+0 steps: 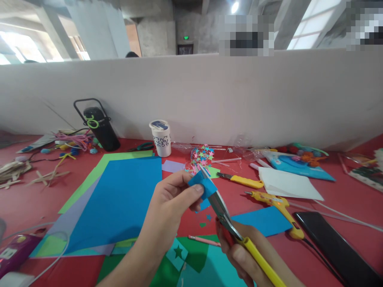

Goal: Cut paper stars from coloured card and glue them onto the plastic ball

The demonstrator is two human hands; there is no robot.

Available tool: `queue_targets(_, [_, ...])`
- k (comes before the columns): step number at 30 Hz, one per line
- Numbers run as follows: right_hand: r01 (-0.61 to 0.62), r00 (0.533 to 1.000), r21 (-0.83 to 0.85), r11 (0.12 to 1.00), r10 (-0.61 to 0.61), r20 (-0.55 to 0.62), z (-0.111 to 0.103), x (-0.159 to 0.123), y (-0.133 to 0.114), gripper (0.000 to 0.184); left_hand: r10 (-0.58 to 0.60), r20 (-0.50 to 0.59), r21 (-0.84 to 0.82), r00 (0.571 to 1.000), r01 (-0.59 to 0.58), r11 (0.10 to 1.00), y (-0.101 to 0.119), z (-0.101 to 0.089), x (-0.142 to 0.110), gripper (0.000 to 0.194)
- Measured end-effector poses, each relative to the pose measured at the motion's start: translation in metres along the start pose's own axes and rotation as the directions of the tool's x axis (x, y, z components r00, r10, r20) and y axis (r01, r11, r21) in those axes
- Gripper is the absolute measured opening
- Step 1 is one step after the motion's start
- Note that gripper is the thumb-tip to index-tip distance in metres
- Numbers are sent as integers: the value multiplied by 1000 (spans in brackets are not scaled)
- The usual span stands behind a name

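Note:
My left hand (170,199) pinches a small piece of blue paper (212,188) between thumb and fingers. Round the yellow-handled scissors (222,211) my right hand (243,247) is closed, and the blades are at the blue piece, partly hidden by it. Below the hands lie a blue paper star (208,217), a green scrap (202,225) and a pink pencil (203,240). A light blue paper piece with a green star (178,252) rests on green paper (196,255). Beyond the blades sits a clear bag of small coloured stars (203,155).
Large blue sheets (119,195) lie left on the red table. At the back stand a black bottle (103,129) and a white cup (161,139). To the right are a yellow utility knife (243,181), a yellow glue gun (278,205) and a black phone (332,243).

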State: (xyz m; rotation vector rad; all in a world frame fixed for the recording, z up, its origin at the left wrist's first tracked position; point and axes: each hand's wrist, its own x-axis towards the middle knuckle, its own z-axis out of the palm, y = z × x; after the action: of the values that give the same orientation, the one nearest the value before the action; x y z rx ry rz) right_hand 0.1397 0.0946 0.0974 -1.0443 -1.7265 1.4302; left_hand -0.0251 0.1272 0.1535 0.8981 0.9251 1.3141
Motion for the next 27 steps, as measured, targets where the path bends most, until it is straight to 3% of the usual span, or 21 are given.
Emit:
queue_targets(4, [-121, 992, 41, 992, 120, 31, 0, -4, -6, 55, -17, -7, 2, 1000, 17, 1000, 1, 0, 0, 6])
queue_targets(9, [-159, 987, 39, 987, 158, 15, 2, -5, -8, 57, -20, 7, -15, 1000, 20, 1000, 0, 1, -1, 7])
queue_targets(22, [-73, 997, 6, 997, 73, -3, 1, -8, -10, 49, -29, -6, -23, 1000, 29, 999, 3, 0, -3, 8])
queue_targets(27, [-20, 996, -36, 999, 17, -85, 5, -10, -17, 52, -10, 67, -12, 998, 11, 1000, 2, -5, -3, 8])
